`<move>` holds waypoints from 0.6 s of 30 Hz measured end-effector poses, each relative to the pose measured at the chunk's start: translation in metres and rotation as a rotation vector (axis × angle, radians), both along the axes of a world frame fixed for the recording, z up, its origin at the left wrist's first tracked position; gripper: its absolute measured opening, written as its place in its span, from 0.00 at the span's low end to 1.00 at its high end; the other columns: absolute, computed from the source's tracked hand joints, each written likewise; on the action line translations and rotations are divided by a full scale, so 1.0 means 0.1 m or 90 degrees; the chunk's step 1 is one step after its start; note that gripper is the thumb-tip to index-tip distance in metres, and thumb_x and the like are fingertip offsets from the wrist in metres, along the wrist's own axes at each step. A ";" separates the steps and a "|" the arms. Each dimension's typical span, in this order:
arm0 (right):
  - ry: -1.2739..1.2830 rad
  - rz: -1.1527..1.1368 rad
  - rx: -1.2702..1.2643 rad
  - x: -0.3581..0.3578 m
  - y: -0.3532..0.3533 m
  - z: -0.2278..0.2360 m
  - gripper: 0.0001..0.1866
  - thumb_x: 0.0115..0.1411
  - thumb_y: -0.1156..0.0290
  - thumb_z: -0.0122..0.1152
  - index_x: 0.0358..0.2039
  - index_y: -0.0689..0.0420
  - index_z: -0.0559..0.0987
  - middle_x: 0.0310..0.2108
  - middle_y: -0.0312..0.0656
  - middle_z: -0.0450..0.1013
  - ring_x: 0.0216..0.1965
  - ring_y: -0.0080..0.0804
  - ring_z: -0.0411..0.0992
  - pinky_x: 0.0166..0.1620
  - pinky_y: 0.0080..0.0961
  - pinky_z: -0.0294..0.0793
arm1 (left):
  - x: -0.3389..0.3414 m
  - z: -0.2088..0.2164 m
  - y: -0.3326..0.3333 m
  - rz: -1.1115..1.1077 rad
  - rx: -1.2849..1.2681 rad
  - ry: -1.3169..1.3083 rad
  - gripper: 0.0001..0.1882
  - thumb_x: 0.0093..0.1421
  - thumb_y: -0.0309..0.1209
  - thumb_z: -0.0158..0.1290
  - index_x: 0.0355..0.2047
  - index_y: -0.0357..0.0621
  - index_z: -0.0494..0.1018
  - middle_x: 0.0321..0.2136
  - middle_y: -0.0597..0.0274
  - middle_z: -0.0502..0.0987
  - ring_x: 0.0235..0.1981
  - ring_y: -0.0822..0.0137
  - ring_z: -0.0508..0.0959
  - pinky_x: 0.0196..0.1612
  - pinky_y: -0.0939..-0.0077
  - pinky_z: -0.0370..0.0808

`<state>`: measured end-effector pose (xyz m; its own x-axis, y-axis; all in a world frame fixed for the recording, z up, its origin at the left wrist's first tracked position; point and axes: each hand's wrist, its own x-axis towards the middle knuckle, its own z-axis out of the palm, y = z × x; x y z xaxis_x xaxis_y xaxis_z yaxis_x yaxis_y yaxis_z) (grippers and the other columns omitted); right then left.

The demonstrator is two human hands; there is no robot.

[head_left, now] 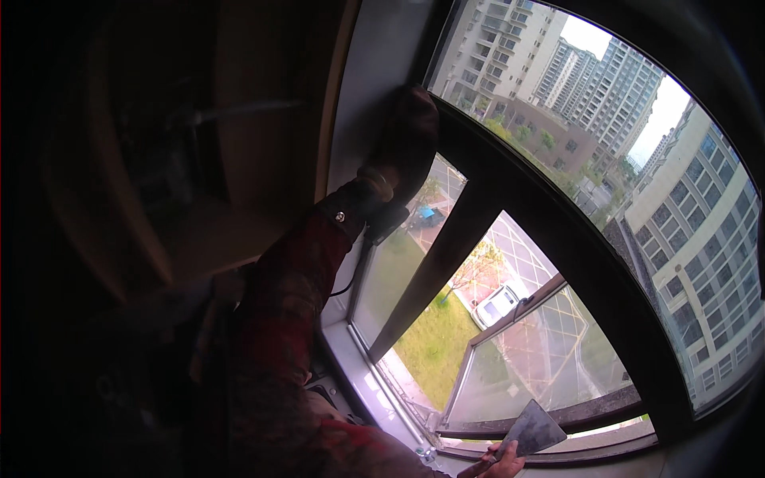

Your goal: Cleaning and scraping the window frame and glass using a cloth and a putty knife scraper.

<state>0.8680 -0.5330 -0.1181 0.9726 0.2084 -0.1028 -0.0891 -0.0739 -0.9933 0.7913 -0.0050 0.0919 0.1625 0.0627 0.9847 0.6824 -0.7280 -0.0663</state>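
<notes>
My left arm, in a red patterned sleeve with a buttoned cuff (pixel 340 216), reaches up to the dark window frame (pixel 518 179). At its end my left hand (pixel 408 127) lies against the corner of the frame beside the pale wall; it is in deep shadow and its fingers cannot be made out. At the lower edge my right hand (pixel 507 462) is closed round a putty knife (pixel 535 429). The flat grey blade tilts up to the right, in front of the bottom of the window.
A window sash (pixel 542 350) stands swung outward. The pale sill (pixel 378 398) runs along the window's lower left. Wooden shelving (pixel 263 135) stands in the dark on the left. Outside, far below, are a white car (pixel 498 305), grass and paving, with tall buildings (pixel 606 88) beyond.
</notes>
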 end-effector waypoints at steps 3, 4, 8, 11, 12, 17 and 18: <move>-0.018 0.032 -0.016 -0.08 0.09 0.10 0.17 0.64 0.62 0.45 0.30 0.64 0.72 0.20 0.44 0.69 0.17 0.26 0.65 0.17 0.21 0.64 | 0.23 0.03 -0.04 -0.050 -0.003 -0.041 0.11 0.61 0.28 0.39 0.40 0.37 0.67 0.33 0.55 0.69 0.36 0.62 0.71 0.41 0.73 0.68; -0.024 0.062 -0.042 -0.10 0.15 0.15 0.16 0.64 0.62 0.45 0.33 0.63 0.72 0.22 0.44 0.70 0.18 0.26 0.66 0.18 0.21 0.65 | 0.32 -0.18 0.13 -0.045 -0.003 -0.041 0.11 0.61 0.28 0.39 0.40 0.37 0.67 0.33 0.55 0.69 0.36 0.62 0.71 0.41 0.73 0.68; -0.055 0.223 0.250 0.05 0.56 0.29 0.12 0.58 0.73 0.50 0.41 0.59 0.63 0.19 0.42 0.68 0.14 0.28 0.66 0.19 0.28 0.75 | 0.56 -1.00 0.25 -0.001 -0.014 0.035 0.18 0.56 0.30 0.44 0.45 0.32 0.62 0.34 0.56 0.65 0.38 0.65 0.68 0.45 0.77 0.66; -0.155 0.426 0.238 0.07 1.04 0.81 0.15 0.56 0.75 0.49 0.45 0.62 0.62 0.17 0.45 0.67 0.15 0.30 0.67 0.19 0.29 0.74 | 0.13 -1.26 -0.10 0.072 -0.127 0.156 0.18 0.56 0.29 0.43 0.46 0.31 0.62 0.35 0.54 0.66 0.38 0.65 0.69 0.44 0.77 0.66; -0.199 0.508 0.236 0.03 1.27 1.06 0.17 0.56 0.77 0.46 0.47 0.65 0.61 0.17 0.47 0.66 0.15 0.32 0.67 0.19 0.30 0.74 | 0.04 -1.29 -0.22 0.093 -0.157 0.181 0.18 0.56 0.29 0.43 0.46 0.30 0.62 0.36 0.54 0.66 0.38 0.64 0.69 0.43 0.77 0.66; -0.272 0.663 0.253 -0.23 2.64 1.81 0.09 0.61 0.74 0.45 0.40 0.64 0.66 0.20 0.41 0.67 0.16 0.25 0.66 0.17 0.19 0.68 | -0.48 -1.38 -0.76 0.205 -0.291 0.284 0.19 0.57 0.27 0.42 0.47 0.29 0.62 0.38 0.52 0.68 0.37 0.64 0.69 0.41 0.76 0.66; -0.365 0.696 0.252 -0.06 2.98 1.73 0.08 0.61 0.74 0.46 0.40 0.62 0.66 0.21 0.39 0.66 0.16 0.23 0.66 0.16 0.19 0.66 | -0.55 -1.42 -0.86 0.207 -0.308 0.302 0.19 0.57 0.27 0.42 0.48 0.28 0.62 0.38 0.51 0.68 0.37 0.64 0.69 0.41 0.76 0.66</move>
